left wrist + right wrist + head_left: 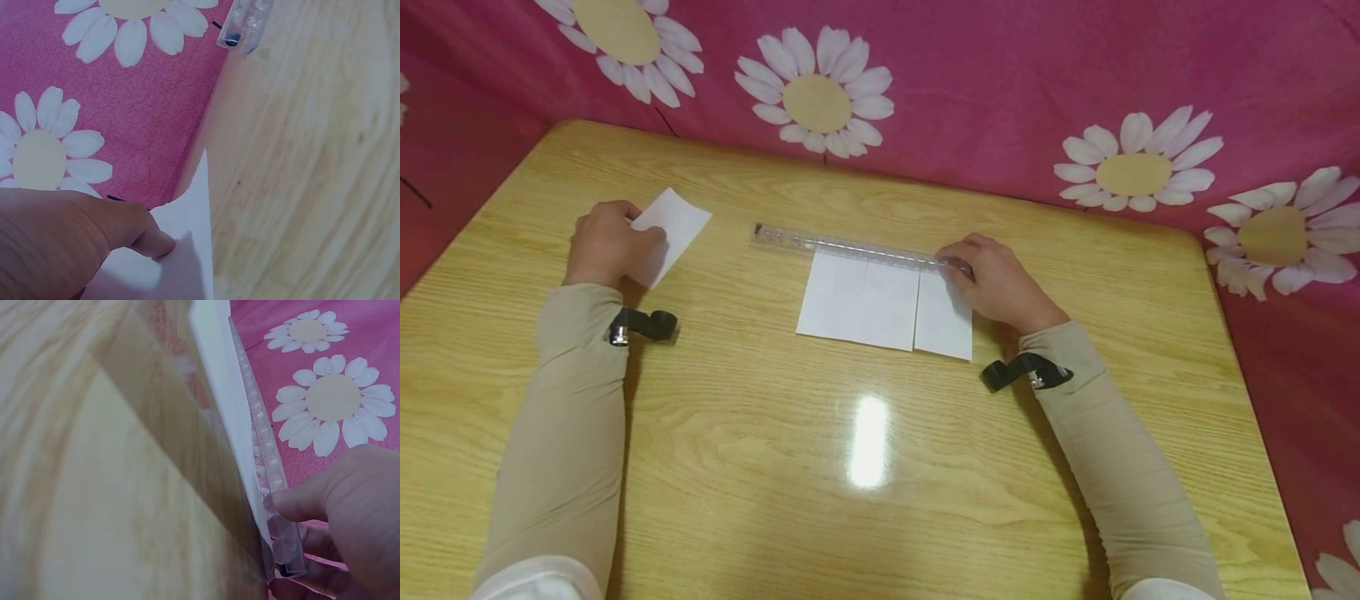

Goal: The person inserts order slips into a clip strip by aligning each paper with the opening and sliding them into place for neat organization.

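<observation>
My left hand (612,246) pinches a small white piece of paper (676,229) at the table's left; in the left wrist view the thumb lies on the paper (187,256). With my right hand (1000,279) I grip the right end of a long, narrow clear plastic case (850,250). Round clear shapes show along the case (275,487) in the right wrist view. White paper (857,300) extends from its near side, with a narrower white piece (946,312) at the right. Whether the paper is fixed to the case, I cannot tell.
A glossy wood-grain table (775,467) lies beneath both hands, with a bright light reflection near its middle. Behind and beside it hangs pink cloth with large white daisies (817,102). Each wrist carries a black camera mount (651,323).
</observation>
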Tool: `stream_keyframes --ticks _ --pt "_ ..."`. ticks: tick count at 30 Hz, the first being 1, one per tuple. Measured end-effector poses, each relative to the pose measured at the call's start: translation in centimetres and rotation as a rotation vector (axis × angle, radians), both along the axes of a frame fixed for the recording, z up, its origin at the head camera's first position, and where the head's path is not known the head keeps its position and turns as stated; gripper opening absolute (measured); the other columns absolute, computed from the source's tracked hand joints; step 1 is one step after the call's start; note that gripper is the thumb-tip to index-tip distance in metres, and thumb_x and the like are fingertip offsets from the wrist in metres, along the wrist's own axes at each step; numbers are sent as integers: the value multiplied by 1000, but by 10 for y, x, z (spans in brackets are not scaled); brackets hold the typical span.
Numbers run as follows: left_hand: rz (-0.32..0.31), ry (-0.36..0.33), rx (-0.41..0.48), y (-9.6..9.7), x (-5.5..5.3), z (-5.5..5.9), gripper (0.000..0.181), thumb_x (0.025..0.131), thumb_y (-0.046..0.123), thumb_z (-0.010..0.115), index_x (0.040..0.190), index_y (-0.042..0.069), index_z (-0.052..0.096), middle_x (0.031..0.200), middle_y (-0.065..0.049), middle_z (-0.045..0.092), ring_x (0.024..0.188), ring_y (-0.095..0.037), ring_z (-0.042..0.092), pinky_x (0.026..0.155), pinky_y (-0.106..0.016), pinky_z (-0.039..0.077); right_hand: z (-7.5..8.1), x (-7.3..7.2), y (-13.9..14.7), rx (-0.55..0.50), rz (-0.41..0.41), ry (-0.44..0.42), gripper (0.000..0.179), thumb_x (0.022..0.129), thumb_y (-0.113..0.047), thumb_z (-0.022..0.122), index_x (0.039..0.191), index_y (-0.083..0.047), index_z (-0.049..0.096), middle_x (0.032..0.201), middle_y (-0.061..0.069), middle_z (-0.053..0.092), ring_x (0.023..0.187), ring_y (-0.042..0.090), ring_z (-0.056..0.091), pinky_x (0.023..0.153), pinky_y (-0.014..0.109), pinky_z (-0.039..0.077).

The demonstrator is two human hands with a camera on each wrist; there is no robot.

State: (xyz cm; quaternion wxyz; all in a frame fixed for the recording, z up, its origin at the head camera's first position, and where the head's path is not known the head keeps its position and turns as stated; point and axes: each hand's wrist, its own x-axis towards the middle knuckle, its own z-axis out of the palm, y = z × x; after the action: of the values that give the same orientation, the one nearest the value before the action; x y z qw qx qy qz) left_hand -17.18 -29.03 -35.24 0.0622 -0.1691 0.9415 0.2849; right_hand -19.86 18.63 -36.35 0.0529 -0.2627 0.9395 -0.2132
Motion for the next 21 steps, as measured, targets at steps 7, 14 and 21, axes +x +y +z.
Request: stream_keyframes --ticks 7,14,21 --pt "-10 19 -21 1 0 -2 53 99 34 48 128 -10 55 125 -36 56 107 -47 50 78 -46 41 0 -1 0 -2 -2 -6 32 104 -20 57 131 -5 67 119 17 68 111 33 64 103 49 49" --pt "-35 42 -17 1 1 -3 57 102 40 43 119 -11 60 114 -33 59 98 -42 51 72 -39 39 1 0 0 0 1 -10 32 104 -19 57 131 -5 67 118 17 69 110 33 64 103 50 49" --pt "-50 2 2 3 -1 -2 64 103 45 37 128 -11 57 120 -33 57 104 -43 50 78 -42 40 1 0 0 3 -1 -14 32 104 -19 57 132 -5 67 118 17 68 110 33 63 103 50 49"
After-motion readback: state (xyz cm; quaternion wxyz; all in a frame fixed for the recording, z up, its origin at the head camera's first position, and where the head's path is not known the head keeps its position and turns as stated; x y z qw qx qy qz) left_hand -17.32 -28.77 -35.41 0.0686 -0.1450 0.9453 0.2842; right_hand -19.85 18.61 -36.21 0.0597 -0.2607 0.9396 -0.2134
